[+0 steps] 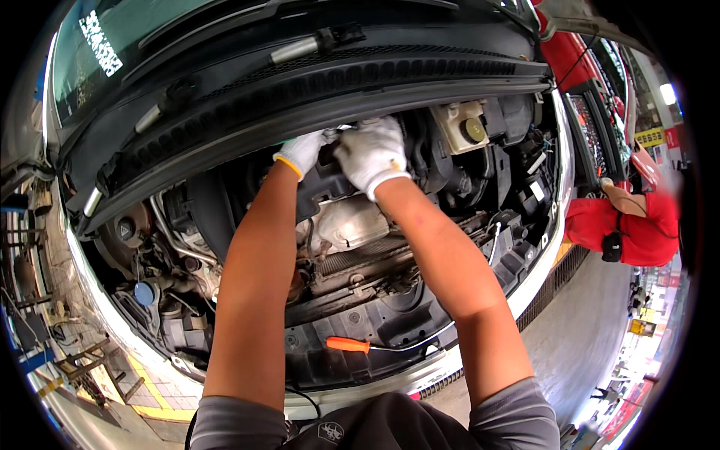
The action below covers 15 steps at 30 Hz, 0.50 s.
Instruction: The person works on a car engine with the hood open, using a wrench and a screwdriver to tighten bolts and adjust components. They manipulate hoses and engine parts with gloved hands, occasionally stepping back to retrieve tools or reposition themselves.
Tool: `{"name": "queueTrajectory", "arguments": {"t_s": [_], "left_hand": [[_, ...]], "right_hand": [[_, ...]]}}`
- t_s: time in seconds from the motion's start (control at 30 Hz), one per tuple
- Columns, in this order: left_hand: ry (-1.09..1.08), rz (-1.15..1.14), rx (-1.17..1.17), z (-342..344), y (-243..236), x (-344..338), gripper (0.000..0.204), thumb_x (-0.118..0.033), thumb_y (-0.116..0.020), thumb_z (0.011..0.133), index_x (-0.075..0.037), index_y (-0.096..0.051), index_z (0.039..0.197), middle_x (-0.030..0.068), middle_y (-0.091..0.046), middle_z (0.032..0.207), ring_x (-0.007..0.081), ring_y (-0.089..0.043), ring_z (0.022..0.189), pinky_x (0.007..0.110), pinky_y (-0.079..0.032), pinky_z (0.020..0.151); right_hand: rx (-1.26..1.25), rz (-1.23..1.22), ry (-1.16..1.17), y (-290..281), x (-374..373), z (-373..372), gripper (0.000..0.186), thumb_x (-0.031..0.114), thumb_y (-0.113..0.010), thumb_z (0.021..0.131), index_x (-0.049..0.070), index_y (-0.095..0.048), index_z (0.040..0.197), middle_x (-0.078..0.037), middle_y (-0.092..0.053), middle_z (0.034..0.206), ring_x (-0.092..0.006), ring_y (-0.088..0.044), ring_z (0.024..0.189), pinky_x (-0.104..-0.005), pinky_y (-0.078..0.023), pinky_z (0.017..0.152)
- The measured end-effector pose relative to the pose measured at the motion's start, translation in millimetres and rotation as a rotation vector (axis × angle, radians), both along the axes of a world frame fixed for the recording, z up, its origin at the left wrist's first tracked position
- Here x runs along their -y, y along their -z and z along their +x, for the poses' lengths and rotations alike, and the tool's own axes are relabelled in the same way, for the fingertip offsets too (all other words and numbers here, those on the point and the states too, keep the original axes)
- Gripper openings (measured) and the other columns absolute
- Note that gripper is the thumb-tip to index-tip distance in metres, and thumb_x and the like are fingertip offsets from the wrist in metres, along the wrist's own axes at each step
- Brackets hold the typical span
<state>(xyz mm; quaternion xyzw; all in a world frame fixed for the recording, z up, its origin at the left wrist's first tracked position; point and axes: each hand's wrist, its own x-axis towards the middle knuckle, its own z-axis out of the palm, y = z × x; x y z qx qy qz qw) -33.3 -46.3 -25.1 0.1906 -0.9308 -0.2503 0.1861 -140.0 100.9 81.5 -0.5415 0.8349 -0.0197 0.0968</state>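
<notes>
Both my hands wear white knit gloves and reach deep into a car's engine bay, close under the black cowl panel (360, 91). My left hand (302, 152), with a yellow cuff edge, has its fingers closed, their tips partly hidden. My right hand (373, 152) is closed beside it, its fingers curled. A small shiny metal bit (345, 127) shows between the hands; what they grip is too hidden to name. Below them lie a black engine cover (321, 187) and a silver heat shield (351, 223).
An orange-handled tool (348, 344) with a long thin shaft rests on the front panel. A fluid reservoir (459, 129) stands right of my hands; a blue cap (145, 293) is at left. A co-worker in red (637, 229) is beside another vehicle at right.
</notes>
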Motion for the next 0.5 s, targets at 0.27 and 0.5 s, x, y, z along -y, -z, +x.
{"name": "queueTrajectory", "arguments": {"t_s": [0.27, 0.5], "left_hand": [[-0.035, -0.018, -0.123, 0.9, 23.7, 8.2, 0.035, -0.014, -0.067, 0.096, -0.007, -0.068, 0.13, 0.022, -0.07, 0.118, 0.0439, -0.064, 0.111, 0.05, -0.052, 0.098], [-0.005, 0.642, -0.325, 14.1, 56.5, 38.9, 0.03, -0.016, -0.052, 0.11, 0.001, -0.062, 0.133, 0.0142, -0.07, 0.122, 0.0232, -0.068, 0.11, 0.037, -0.058, 0.092]], "right_hand": [[-0.049, 0.066, -0.171, -22.0, 1.4, 12.0, 0.037, 0.047, -0.055, 0.101, 0.017, -0.075, 0.109, -0.014, -0.077, 0.11, -0.0317, -0.068, 0.111, -0.0512, -0.031, 0.118], [0.055, 0.069, -0.129, -34.0, 13.0, 13.7, 0.044, 0.05, -0.06, 0.097, 0.011, -0.079, 0.106, -0.02, -0.071, 0.116, -0.0358, -0.064, 0.119, -0.0491, -0.043, 0.107]]}}
